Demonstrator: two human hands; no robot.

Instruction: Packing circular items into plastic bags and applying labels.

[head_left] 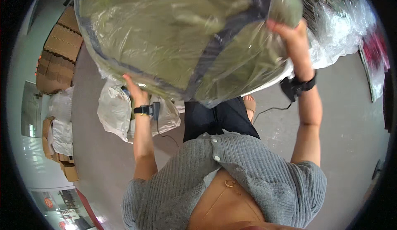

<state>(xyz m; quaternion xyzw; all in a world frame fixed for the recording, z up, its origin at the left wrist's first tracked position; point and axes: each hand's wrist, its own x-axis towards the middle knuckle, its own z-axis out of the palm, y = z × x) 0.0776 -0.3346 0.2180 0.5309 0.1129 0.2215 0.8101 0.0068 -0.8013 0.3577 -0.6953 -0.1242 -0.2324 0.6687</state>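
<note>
A large rounded bundle (161,31), olive green with dark blue bands and wrapped in clear plastic, is held up in front of me. Its far side runs out of the head view. My left hand (136,92) grips the lower left edge, thumb on the near face and the other fingers mostly hidden behind. At the right side, my right hand (292,40) is closed on the edge, its thumb pressing the plastic. Below the bundle, beside my left wrist, a white plastic sack (115,111) lies on the floor.
Flattened brown cardboard (62,44) is stacked along the left, with white bags (62,137) and a small carton (70,172) nearer. A heap wrapped in clear plastic (339,31) sits at the far right, beside a red-and-clear package (374,60). Thin cables hang from both wrist straps.
</note>
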